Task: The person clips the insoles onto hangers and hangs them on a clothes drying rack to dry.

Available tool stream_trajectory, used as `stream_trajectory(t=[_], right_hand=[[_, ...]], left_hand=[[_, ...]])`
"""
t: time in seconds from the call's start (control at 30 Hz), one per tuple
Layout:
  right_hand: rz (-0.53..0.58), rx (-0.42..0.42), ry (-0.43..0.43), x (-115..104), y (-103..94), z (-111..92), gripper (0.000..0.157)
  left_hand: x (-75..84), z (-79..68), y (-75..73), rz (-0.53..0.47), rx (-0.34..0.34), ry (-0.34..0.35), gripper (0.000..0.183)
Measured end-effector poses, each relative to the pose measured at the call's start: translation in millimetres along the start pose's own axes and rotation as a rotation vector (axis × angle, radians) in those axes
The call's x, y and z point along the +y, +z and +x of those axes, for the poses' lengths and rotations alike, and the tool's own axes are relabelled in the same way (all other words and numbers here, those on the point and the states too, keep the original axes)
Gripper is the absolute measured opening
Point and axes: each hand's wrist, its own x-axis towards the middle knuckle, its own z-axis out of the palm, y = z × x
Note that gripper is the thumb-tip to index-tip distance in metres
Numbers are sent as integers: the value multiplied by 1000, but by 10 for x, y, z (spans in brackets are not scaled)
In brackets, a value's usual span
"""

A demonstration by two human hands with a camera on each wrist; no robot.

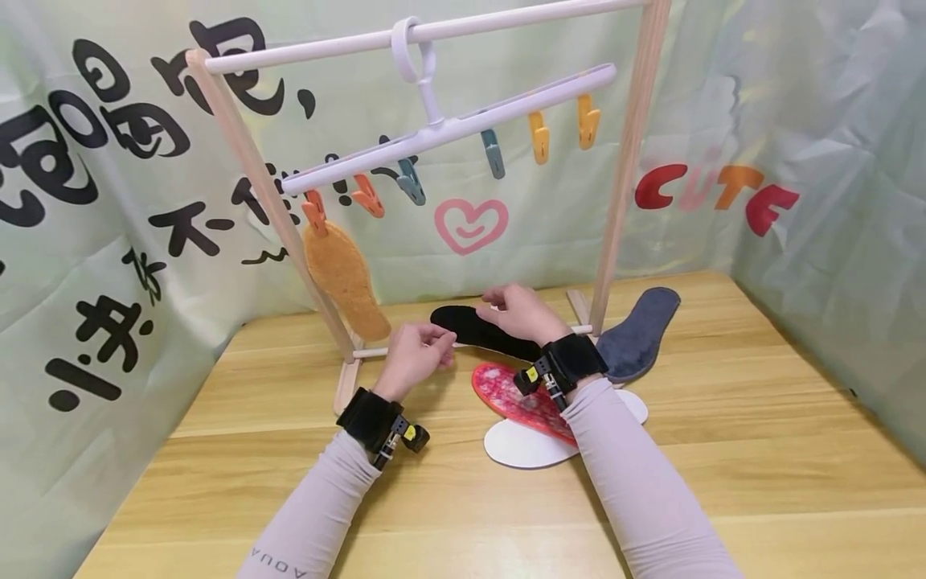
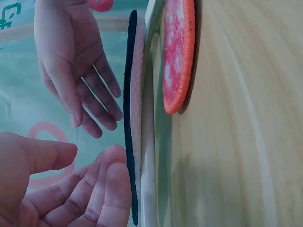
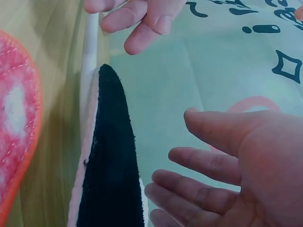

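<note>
A black insole (image 1: 470,323) with a pale pink underside lies along the rack's white lower bar (image 3: 88,56). My left hand (image 1: 415,358) is at its left tip; in the left wrist view the fingertips (image 2: 116,177) come right up to its edge, with the thumb well apart. Over its right half hovers my right hand (image 1: 524,314), fingers spread and relaxed, as the right wrist view also shows. Neither hand grips anything. Just in front lies a red-and-white patterned insole (image 1: 502,390) with an orange rim, partly over a white insole (image 1: 524,446).
A white hanger (image 1: 448,129) hangs tilted on the rack's top rod (image 1: 499,24), bearing several clothespins. An orange clothespin (image 1: 315,213) at its left end holds a tan insole (image 1: 343,277). A grey-blue insole (image 1: 640,334) lies by the right post (image 1: 628,169). Printed cloth stands behind.
</note>
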Motion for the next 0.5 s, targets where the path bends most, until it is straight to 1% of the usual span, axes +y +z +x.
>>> stream_trajectory(t=[0.27,0.5], right_hand=[[-9,-28,71,31,28,-27,52],[-37,-32,88,54,63,-11,53]], left_hand=[[-6,-23,-3,23,-12,-26,21],[-35,-27,20,13,-23,-55,22]])
